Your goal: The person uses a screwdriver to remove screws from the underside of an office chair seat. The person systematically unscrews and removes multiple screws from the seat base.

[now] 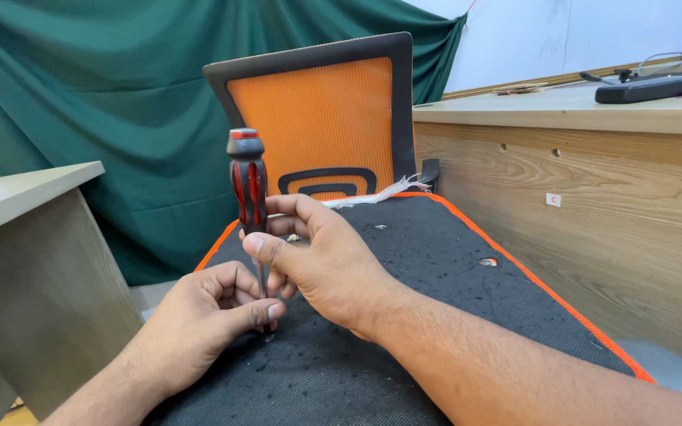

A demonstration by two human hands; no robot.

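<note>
A screwdriver with a glossy, ribbed red-and-black handle and a thin steel shaft is held upright on the coarse black fabric chair seat, which is edged in orange piping and flecked with lint, in front of the orange mesh backrest. The right hand is closed around the lower handle, thumb and fingers curled against it. The left hand is pinched shut on the shaft just above the seat, its tip hidden between thumb and forefinger.
</note>
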